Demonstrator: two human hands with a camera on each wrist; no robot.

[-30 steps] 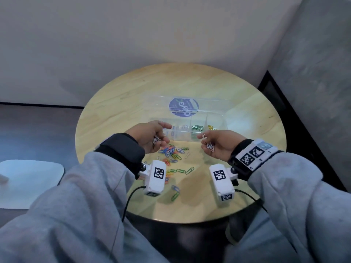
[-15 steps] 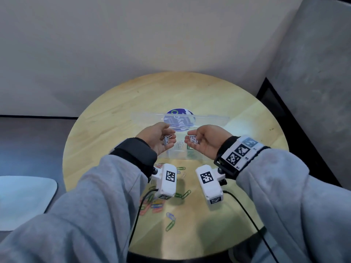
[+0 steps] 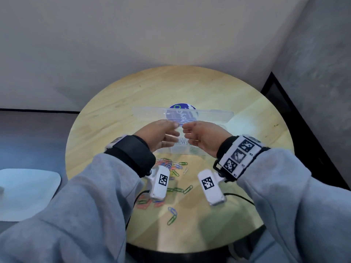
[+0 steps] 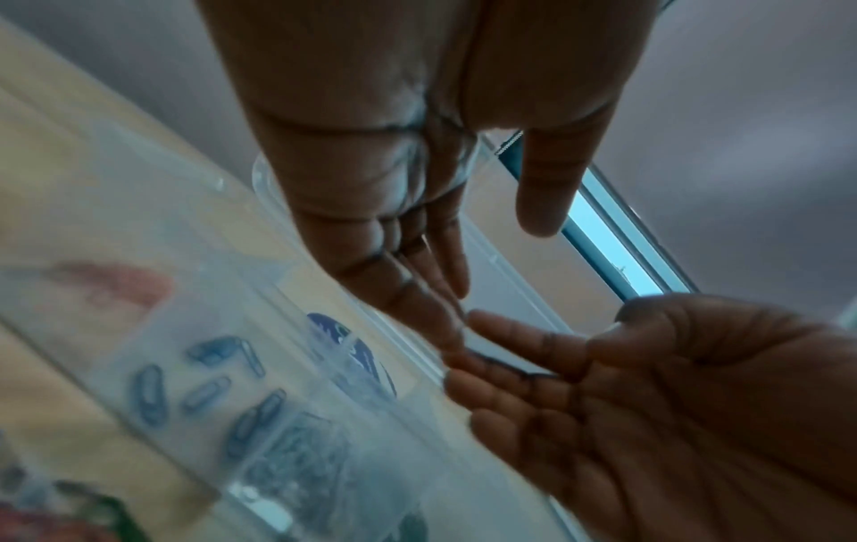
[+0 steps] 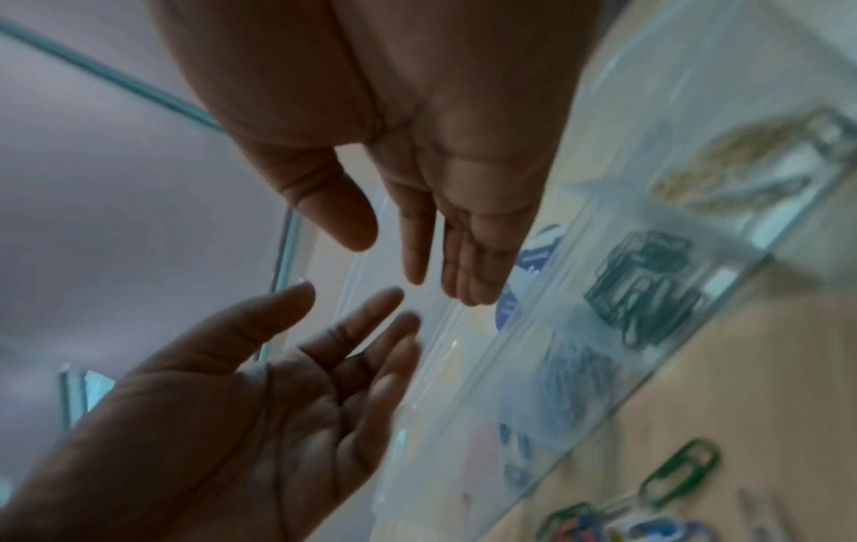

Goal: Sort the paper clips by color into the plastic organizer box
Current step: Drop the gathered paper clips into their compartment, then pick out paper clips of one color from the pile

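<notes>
My left hand (image 3: 161,135) and right hand (image 3: 201,135) hover side by side over the middle of the clear organizer box (image 3: 218,115), fingertips almost touching. Both palms are empty and the fingers are straight. In the left wrist view the left hand (image 4: 487,264) hangs above a compartment of blue clips (image 4: 204,381) and one of silver clips (image 4: 297,451). In the right wrist view the right hand (image 5: 417,256) is above silver clips (image 5: 575,381), with green clips (image 5: 644,289) in the adjoining compartment. A pile of mixed loose clips (image 3: 171,165) lies in front of the box.
The box's clear lid (image 3: 148,112) stands open at the back over a blue round sticker (image 3: 182,107). Scattered clips (image 3: 171,215) lie near the front of the round wooden table (image 3: 114,114). A wall is close behind; a pale seat (image 3: 26,192) is at lower left.
Both hands, which each pinched silver clips, have moved forward over the box and spread their fingers; the clips have left them.
</notes>
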